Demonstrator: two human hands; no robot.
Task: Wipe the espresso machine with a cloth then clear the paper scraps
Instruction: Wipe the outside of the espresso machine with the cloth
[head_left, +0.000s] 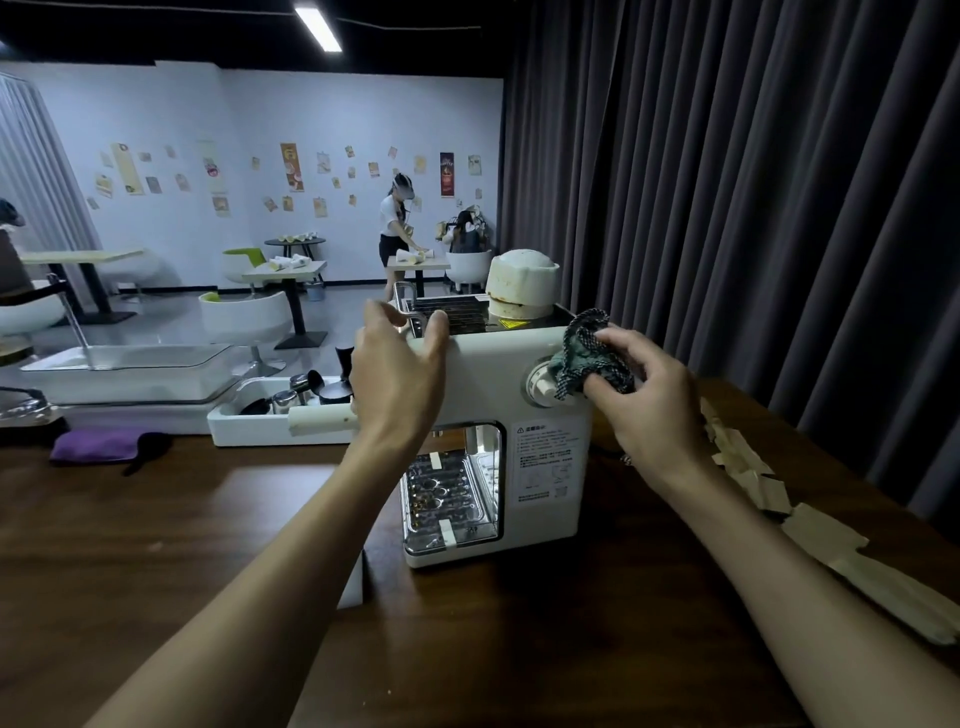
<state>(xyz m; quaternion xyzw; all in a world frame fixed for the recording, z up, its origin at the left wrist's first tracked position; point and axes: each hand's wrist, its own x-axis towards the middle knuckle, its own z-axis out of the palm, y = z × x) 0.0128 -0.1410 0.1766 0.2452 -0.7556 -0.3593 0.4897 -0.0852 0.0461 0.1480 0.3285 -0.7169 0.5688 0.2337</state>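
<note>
Checked green cloth (587, 353) pinched in right grip (649, 400) against round dial (540, 385) of white boxy espresso machine (483, 374); top edge clasped by left grip (400, 364). Dial may get turned by rubbing. Beige paper scraps (821, 530): right of right grip.

1. I log the espresso machine (488, 374) as cream-white, with a chrome drip grille.
2. Cloth (587, 358) at the machine's dial: dark green with a fine white check.
3. Paper scraps (821, 530) right of the machine: pale beige.
4. Table (156, 545) under the machine: dark brown wood grain.
5. Pad (98, 444) left of the machine: purple.
6. Curtain (753, 182) behind the machine: dark grey.
</note>
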